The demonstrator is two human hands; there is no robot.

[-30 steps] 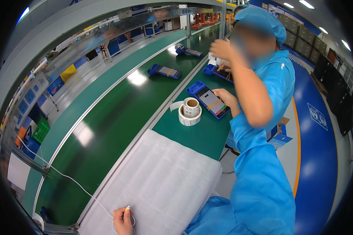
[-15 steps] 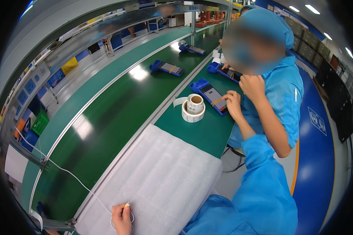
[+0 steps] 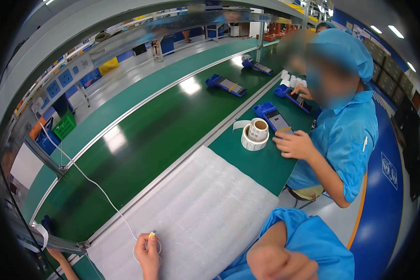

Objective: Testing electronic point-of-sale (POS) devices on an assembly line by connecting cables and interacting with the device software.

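My left hand [image 3: 147,254] is closed on the end of a white cable [image 3: 98,185], pinching a small plug with a yellow collar [image 3: 152,234]. It hovers over a white padded sheet [image 3: 191,205] spread on the bench, and a cable loop hangs beside its fingers. My right hand [image 3: 281,262] is at the lower right, right of the sheet; motion smears its fingers and nothing can be made out in them. Farther off, a co-worker's hand [image 3: 294,145] rests at a blue handheld payment terminal [image 3: 273,117] with a yellow band.
Label rolls [image 3: 255,138] stand on the green bench by the terminal. Two banded terminals [image 3: 226,85] lie on the green conveyor [image 3: 140,158]. At right sits the co-worker [image 3: 340,126], another terminal in front. Another person's forearm [image 3: 65,267] enters at lower left.
My right hand has drawn back from the terminal toward me. The co-worker's hand has come to that terminal. My left hand keeps hold of the plug. The view has shifted left.
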